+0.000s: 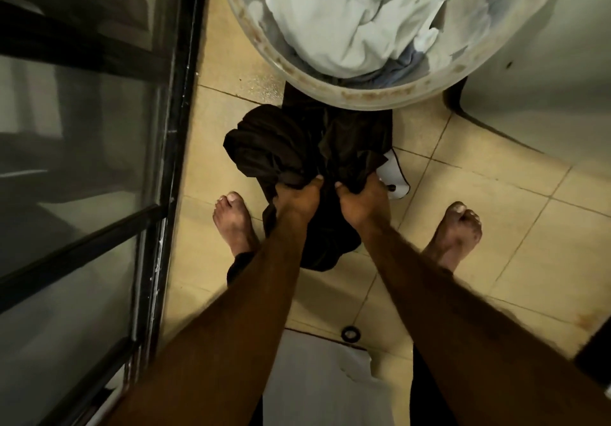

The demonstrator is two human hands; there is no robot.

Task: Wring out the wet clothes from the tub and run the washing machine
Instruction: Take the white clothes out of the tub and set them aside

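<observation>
Both hands are clamped on one dark garment [281, 148]. The left hand [297, 201] and right hand [360, 201] sit side by side, nearly touching, fingers curled into the cloth and thumbs on top. Beyond the grip the garment bunches in folds up to the tub [363, 93], and its far end passes under the tub's near rim. On the near side of the grip more dark cloth hangs down between the two forearms.

The tub, pale and round with a stained rim, lies straight ahead of the grip and holds crumpled white clothes [347, 22].

Just right of the right hand a white item with a dark edge [395, 174] shows from under the garment; I cannot tell what it is. A bare left foot [231, 220] and right foot [459, 230] stand either side of the grip on the beige tiled floor [479, 260]. A black-framed glass door [172, 128] runs along the left. A small black ring [350, 333] lies on the floor nearer the person than the grip.
</observation>
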